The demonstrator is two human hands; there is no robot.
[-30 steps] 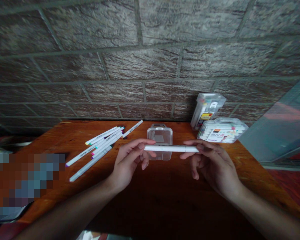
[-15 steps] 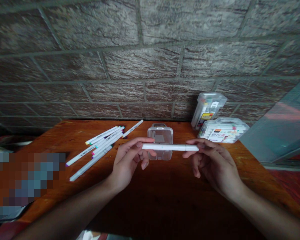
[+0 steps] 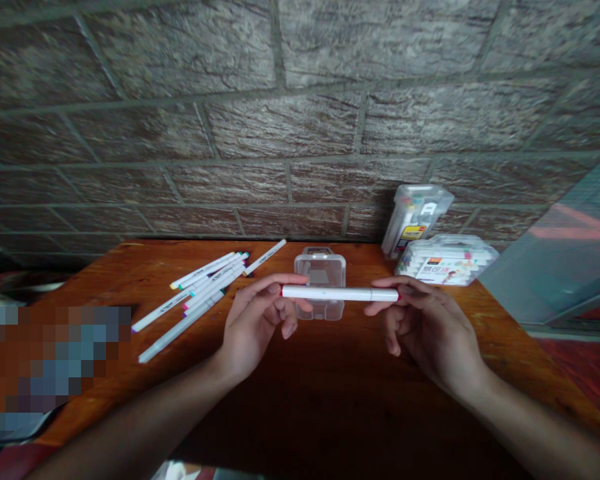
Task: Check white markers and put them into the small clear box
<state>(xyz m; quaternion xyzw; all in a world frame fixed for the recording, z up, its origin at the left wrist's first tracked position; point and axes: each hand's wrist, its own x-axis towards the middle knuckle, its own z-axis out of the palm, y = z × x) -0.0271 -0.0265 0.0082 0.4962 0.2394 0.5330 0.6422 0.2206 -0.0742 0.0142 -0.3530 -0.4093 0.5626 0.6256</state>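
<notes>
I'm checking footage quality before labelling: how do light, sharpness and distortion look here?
Head view: dim overall, the near part of the table in deep shadow; head view: the held marker fairly sharp, print on the loose markers too soft to read; head view: bricks in the wall seem stretched toward the top, and coarse pixelation hides part of the lower left.

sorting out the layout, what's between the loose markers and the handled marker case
In the head view, a clear plastic box sits between them, partly hidden by the white marker that the left hand and right hand hold.
</notes>
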